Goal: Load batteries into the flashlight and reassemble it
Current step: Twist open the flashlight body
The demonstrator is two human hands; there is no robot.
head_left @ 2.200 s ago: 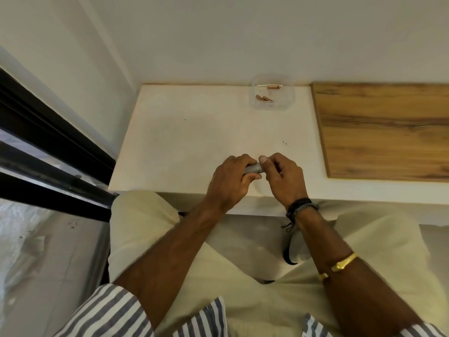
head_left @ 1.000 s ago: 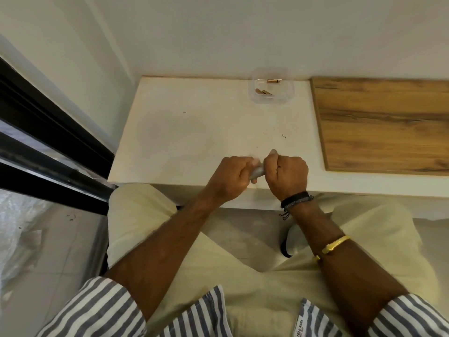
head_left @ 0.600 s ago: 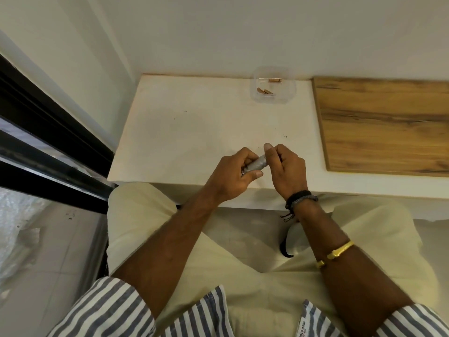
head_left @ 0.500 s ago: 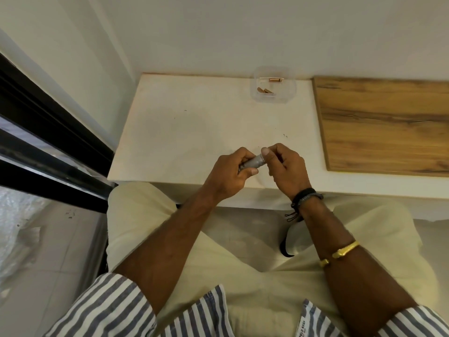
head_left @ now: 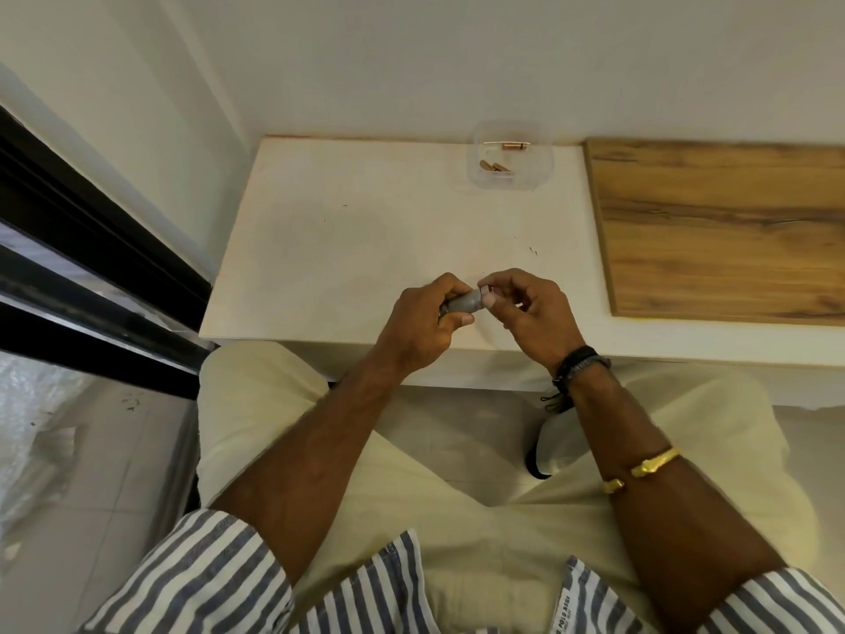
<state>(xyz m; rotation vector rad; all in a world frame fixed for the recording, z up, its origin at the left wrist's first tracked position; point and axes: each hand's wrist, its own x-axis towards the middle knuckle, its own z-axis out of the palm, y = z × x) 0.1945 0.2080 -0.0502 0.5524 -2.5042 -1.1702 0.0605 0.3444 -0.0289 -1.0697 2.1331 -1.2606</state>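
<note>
- Near the middle of the frame, over the front edge of the white tabletop (head_left: 366, 231), the left hand (head_left: 423, 320) is wrapped around a small grey flashlight (head_left: 464, 304); its fingers are curled tight on the barrel and cover most of it, so only a short stretch of grey shows.
- The right hand (head_left: 532, 308) meets the barrel's right end: thumb and forefinger are pinched together there, the other fingers loosely curled. Whether they grip a cap, a battery or only the barrel's end is hidden by the fingertips.
- Both ends of the flashlight are covered, so whether it is closed cannot be told.
- At the upper middle, against the wall, stands a clear plastic container (head_left: 544, 171) with a few small copper-coloured pieces (head_left: 494, 167) inside; they are too small to identify.
- A wooden board (head_left: 722, 226) lies on the tabletop at the right, cut off by the frame edge.
- Striped sleeves (head_left: 205, 578) run off the bottom edge.
</note>
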